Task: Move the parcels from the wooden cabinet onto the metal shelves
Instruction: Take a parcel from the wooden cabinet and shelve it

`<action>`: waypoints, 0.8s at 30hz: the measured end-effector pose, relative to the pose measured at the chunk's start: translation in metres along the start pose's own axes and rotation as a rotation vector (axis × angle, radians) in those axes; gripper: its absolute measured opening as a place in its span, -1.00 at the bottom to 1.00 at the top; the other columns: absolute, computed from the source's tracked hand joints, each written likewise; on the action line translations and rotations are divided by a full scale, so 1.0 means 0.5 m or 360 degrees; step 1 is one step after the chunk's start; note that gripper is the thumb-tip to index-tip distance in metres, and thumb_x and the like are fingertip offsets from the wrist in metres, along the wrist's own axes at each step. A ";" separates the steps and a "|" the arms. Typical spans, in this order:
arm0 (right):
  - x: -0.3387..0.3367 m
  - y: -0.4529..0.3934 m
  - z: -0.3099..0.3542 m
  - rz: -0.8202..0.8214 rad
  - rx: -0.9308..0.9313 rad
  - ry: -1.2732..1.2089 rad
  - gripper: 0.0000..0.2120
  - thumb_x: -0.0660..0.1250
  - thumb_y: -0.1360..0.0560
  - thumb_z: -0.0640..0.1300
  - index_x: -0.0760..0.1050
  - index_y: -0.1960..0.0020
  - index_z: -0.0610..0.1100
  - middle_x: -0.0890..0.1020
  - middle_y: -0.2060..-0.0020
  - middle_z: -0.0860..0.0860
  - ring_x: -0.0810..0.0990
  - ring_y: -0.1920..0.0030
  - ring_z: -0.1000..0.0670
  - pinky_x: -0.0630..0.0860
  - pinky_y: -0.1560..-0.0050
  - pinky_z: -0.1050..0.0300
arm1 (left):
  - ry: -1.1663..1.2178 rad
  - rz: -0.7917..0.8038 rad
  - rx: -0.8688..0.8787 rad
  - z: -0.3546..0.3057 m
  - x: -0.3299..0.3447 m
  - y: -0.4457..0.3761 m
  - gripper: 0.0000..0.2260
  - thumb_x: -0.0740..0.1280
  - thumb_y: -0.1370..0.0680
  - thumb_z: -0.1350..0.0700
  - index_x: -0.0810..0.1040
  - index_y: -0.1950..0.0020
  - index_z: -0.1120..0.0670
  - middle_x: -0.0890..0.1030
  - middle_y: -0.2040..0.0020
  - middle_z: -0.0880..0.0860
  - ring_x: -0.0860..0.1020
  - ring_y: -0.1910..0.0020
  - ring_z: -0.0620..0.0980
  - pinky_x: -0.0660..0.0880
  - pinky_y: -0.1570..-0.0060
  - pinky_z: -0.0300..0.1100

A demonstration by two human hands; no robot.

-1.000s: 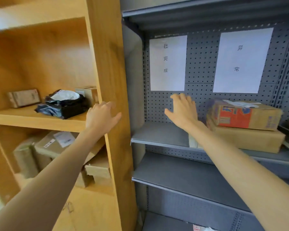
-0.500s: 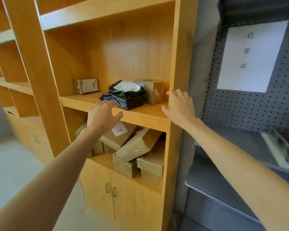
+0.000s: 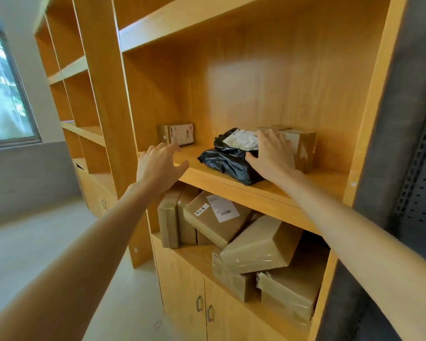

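The wooden cabinet [image 3: 261, 190] fills the view. On its middle shelf lie a small labelled carton [image 3: 176, 134] at the back left, a black plastic parcel [image 3: 228, 158] with a white label, and a brown box [image 3: 303, 146] to its right. My right hand [image 3: 272, 153] rests with spread fingers on the right side of the black parcel, not closed around it. My left hand [image 3: 159, 163] hovers open over the shelf's front edge, left of the parcel. Several brown cartons [image 3: 253, 244] are piled on the shelf below. A strip of the metal shelves [image 3: 418, 183] shows at the right edge.
Closed cabinet doors [image 3: 202, 306] with metal handles sit under the lower shelf. A thick wooden upright [image 3: 106, 114] stands left of the compartment, with more shelves beyond it. A window [image 3: 3, 99] and grey floor lie to the left.
The view has swung left from the metal shelves to the wooden cabinet. Both hands moved forward into the middle shelf; my right hand came off the cabinet's side post onto the black parcel.
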State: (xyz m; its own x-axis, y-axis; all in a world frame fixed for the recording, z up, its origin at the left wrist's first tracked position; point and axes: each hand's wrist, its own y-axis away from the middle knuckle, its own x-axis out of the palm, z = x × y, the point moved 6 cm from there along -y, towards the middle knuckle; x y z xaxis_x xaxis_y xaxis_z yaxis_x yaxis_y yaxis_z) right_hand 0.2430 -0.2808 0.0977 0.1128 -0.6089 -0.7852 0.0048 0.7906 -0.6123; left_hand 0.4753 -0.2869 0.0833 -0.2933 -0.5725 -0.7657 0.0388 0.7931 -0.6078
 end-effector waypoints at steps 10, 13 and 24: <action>0.141 -0.117 0.145 0.0061 -0.0067 -0.0035 -0.56 0.26 -0.56 0.01 0.34 -0.36 -0.17 0.44 -0.27 -0.16 0.39 -0.26 -0.20 0.36 -0.18 -0.05 | 0.0049 0.0015 -0.0012 0.170 0.080 -0.105 -0.59 0.29 -0.54 -0.15 0.48 -0.33 -0.01 0.52 -0.31 0.05 0.42 -0.33 0.09 0.34 -0.29 0.05; 0.184 -0.135 0.192 0.0072 -0.0020 -0.0003 -0.56 0.26 -0.55 0.03 0.34 -0.35 -0.17 0.44 -0.24 -0.15 0.40 -0.24 -0.19 0.35 -0.16 -0.04 | 0.0073 0.0039 0.0030 0.231 0.106 -0.133 -0.59 0.29 -0.55 -0.13 0.48 -0.34 0.01 0.52 -0.31 0.06 0.42 -0.33 0.10 0.35 -0.27 0.05; 0.322 -0.156 0.379 0.0119 0.0391 0.0096 -0.49 0.27 -0.56 0.03 0.28 -0.43 -0.15 0.40 -0.33 -0.15 0.36 -0.31 -0.19 0.31 -0.26 -0.05 | 0.0177 0.0272 0.0363 0.463 0.189 -0.235 -0.61 0.28 -0.54 -0.14 0.50 -0.30 0.01 0.53 -0.28 0.06 0.47 -0.26 0.11 0.40 -0.24 0.08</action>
State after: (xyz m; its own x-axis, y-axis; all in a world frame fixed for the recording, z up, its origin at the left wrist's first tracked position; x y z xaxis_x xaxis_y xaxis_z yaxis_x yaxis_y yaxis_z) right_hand 0.4492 -0.4282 0.0368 0.0627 -0.5454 -0.8358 0.2408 0.8210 -0.5177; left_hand 0.6644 -0.4823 0.0338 -0.3665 -0.3987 -0.8407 0.3061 0.8016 -0.5136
